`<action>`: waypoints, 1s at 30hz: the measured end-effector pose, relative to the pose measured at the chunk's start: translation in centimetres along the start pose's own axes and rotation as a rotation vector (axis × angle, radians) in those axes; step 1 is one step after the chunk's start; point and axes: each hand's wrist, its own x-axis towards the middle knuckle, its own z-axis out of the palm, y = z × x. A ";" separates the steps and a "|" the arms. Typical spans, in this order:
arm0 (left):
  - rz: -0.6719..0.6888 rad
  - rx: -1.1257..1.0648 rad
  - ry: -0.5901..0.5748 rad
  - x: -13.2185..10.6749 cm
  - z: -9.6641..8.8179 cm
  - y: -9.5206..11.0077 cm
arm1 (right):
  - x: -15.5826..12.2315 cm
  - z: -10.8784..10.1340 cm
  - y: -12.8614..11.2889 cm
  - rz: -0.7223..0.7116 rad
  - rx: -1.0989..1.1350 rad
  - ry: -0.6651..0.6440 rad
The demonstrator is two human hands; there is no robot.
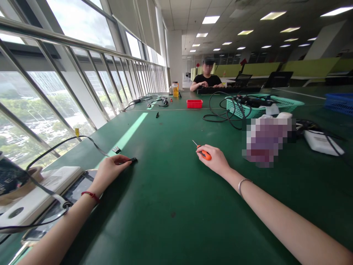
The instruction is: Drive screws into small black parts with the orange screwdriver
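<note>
My left hand (111,167) rests low over the green table at the left, its thumb and fingers closed on a small black part (134,160) whose kind I cannot make out. Just beyond it lies a small dark and silvery piece (116,149), with a grey cable running close to the hand. On the right, my right hand (215,158) is wrapped around a screwdriver (205,154) with an orange and black handle. Its thin metal shaft points away and to the left, apart from the black part.
A white power strip (41,200) and a phone (64,200) lie at the left edge by the railing. Farther off are a red tray (194,104), a turquoise basket (286,103) of cables, a jar (175,89) and a blue basket (339,103). A person (206,79) sits at the far end.
</note>
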 end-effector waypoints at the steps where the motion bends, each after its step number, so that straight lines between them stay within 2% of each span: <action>1: 0.008 -0.004 -0.004 0.1 0.0 -0.1 | 0.0 0.0 0.0 0.001 0.002 -0.004; 14: 0.062 0.073 -0.022 0.5 -0.1 0.3 | 0.0 0.0 -0.1 -0.014 -0.003 -0.038; 21: 0.059 0.249 0.028 -0.2 -0.1 1.5 | 0.0 0.0 -0.2 -0.016 -0.006 -0.049; 30: 0.057 0.348 0.026 0.1 0.0 1.3 | -0.1 0.0 -0.2 -0.017 -0.009 -0.091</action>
